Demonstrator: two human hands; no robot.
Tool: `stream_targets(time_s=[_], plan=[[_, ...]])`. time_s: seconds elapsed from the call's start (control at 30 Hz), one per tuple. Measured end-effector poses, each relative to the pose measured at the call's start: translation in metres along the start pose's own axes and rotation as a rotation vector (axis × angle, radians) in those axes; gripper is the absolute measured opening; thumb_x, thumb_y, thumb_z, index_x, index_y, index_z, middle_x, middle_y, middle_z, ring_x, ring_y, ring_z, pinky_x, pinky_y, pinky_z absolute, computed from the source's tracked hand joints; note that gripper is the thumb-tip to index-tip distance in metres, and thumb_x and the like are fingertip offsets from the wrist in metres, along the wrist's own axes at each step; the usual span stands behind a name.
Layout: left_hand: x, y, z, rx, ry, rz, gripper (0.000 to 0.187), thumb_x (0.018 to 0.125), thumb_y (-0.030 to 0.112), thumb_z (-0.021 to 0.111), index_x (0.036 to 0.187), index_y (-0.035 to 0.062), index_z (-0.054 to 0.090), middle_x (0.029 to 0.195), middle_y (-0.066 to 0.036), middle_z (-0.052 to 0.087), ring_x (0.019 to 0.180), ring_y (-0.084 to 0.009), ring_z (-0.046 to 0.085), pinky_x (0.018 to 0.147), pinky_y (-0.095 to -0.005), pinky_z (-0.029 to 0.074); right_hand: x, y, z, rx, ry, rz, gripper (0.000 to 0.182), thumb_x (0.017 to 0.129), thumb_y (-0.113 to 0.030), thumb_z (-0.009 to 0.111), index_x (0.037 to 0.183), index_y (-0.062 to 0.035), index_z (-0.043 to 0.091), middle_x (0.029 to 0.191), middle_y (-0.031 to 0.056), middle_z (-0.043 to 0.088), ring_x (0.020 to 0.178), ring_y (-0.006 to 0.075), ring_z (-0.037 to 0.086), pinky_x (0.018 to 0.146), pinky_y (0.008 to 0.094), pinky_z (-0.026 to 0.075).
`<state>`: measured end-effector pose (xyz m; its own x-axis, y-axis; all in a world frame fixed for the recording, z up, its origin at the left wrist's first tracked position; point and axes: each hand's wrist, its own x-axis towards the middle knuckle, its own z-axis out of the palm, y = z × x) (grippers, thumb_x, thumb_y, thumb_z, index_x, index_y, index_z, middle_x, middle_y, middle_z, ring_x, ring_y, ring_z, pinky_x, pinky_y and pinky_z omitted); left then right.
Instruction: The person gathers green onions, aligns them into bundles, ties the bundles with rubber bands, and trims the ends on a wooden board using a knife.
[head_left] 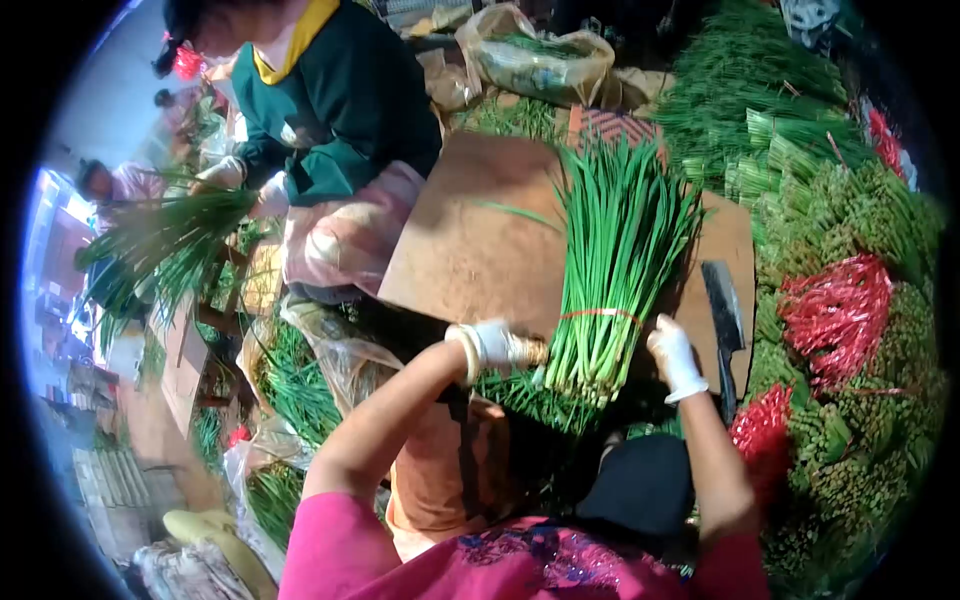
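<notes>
A large bundle of long green stalks [625, 240] lies on the brown board [480, 230], its pale root ends toward me and over the board's near edge. A red band [602, 313] circles it near those ends. My left hand [497, 345], in a white glove, is at the left side of the root ends with its fingers curled. On the right of the bundle, near the band, my gloved right hand [675, 352] has bent fingers; what they hold, if anything, is too small to tell. A dark-handled cleaver [724, 310] lies right of that hand.
Red plastic strips [838, 315] rest on piled green bunches [830, 220] at the right. A co-worker in a green top [335, 100] sits at the upper left, holding loose stalks [175, 245]. Plastic bags of greens [300, 380] stand at the lower left.
</notes>
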<state>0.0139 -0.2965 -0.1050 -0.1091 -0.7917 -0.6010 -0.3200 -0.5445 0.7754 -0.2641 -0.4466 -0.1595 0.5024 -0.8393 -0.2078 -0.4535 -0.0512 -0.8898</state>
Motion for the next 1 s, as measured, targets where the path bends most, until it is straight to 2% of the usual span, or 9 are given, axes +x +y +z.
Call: stream_targets(time_s=[0.13,0.33,0.47,0.63,0.7,0.73,0.8,0.9,1.0], plan=[[-0.001,-0.023,0.014,-0.147,-0.087,0.016,0.022,0.077,0.023,0.066,0.091,0.0066,0.066,0.072,-0.002,0.063,0.059,-0.0112,0.057,0.052,-0.0260,0.047,-0.005,-0.009,0.002,-0.005,0.020,-0.087,0.014,0.072,-0.006,0.050,0.064,-0.0045,0.039,0.057,0.0040,0.032,0.053,0.0148,0.036,0.050,0.0318,0.034],[-0.075,-0.045,-0.047,0.948,-0.118,-0.002,0.026,0.081,0.028,0.054,0.091,0.0074,0.066,0.084,-0.011,0.066,0.073,-0.0235,0.062,0.066,-0.0345,0.049,0.004,0.006,0.003,-0.156,0.072,-0.158,0.019,0.072,-0.005,0.051,0.062,-0.0086,0.036,0.057,0.0020,0.030,0.052,0.0126,0.033,0.047,0.0309,0.030],[-0.183,-0.220,-0.129,1.371,-0.188,-0.666,0.027,0.068,0.019,0.068,0.094,0.0120,0.070,0.103,-0.009,0.065,0.097,-0.0249,0.061,0.080,-0.0339,0.049,0.017,0.018,0.001,0.281,-0.096,0.044,0.022,0.072,-0.003,0.049,0.060,-0.0124,0.032,0.056,-0.0046,0.026,0.050,0.0080,0.029,0.043,0.0295,0.025],[-0.252,-0.111,-0.099,1.371,-0.226,-1.000,0.039,0.063,0.017,0.073,0.101,0.0106,0.068,0.103,-0.012,0.065,0.093,-0.0275,0.063,0.076,-0.0345,0.050,0.010,-0.002,0.003,0.128,-0.071,-0.116,0.011,0.067,0.001,0.046,0.064,-0.0068,0.039,0.059,-0.0024,0.032,0.052,0.0098,0.033,0.046,0.0278,0.030],[-0.213,-0.090,-0.096,1.315,-0.074,-0.854,0.033,0.072,0.019,0.065,0.103,0.0098,0.066,0.102,-0.012,0.065,0.088,-0.0285,0.064,0.074,-0.0357,0.051,0.008,-0.006,-0.001,0.069,-0.064,-0.115,0.010,0.068,0.001,0.046,0.065,-0.0062,0.040,0.059,-0.0012,0.034,0.053,0.0100,0.034,0.047,0.0277,0.031],[-0.205,-0.023,-0.071,1.018,0.293,-0.451,0.027,0.081,0.020,0.054,0.104,0.0091,0.064,0.099,-0.013,0.065,0.086,-0.0283,0.063,0.074,-0.0372,0.051,0.007,-0.007,-0.003,0.037,-0.059,-0.114,0.009,0.068,0.001,0.046,0.065,-0.0059,0.040,0.059,-0.0007,0.035,0.054,0.0101,0.034,0.047,0.0277,0.031],[-0.141,-0.026,-0.067,0.987,0.333,0.157,0.025,0.083,0.027,0.054,0.095,0.0075,0.064,0.085,-0.013,0.065,0.080,-0.0310,0.063,0.072,-0.0378,0.050,0.003,-0.017,-0.002,-0.022,-0.044,-0.095,0.013,0.069,0.000,0.047,0.065,-0.0068,0.038,0.059,-0.0017,0.032,0.054,0.0095,0.033,0.047,0.0280,0.030],[-0.054,-0.005,-0.029,0.751,0.316,0.061,0.031,0.079,0.035,0.057,0.099,0.0130,0.065,0.085,-0.008,0.067,0.074,-0.0236,0.065,0.066,-0.0329,0.051,0.015,0.011,-0.003,-0.026,-0.040,-0.154,0.014,0.070,-0.001,0.049,0.065,-0.0066,0.038,0.058,-0.0011,0.030,0.054,0.0102,0.033,0.047,0.0295,0.031],[-0.014,0.006,0.007,0.322,-0.172,-0.164,0.031,0.075,0.023,0.061,0.104,0.0127,0.066,0.082,-0.003,0.068,0.073,-0.0147,0.063,0.066,-0.0303,0.049,0.012,0.009,-0.005,0.065,-0.070,-0.079,0.012,0.071,-0.002,0.048,0.065,-0.0060,0.039,0.057,0.0003,0.030,0.053,0.0106,0.032,0.047,0.0297,0.032]])
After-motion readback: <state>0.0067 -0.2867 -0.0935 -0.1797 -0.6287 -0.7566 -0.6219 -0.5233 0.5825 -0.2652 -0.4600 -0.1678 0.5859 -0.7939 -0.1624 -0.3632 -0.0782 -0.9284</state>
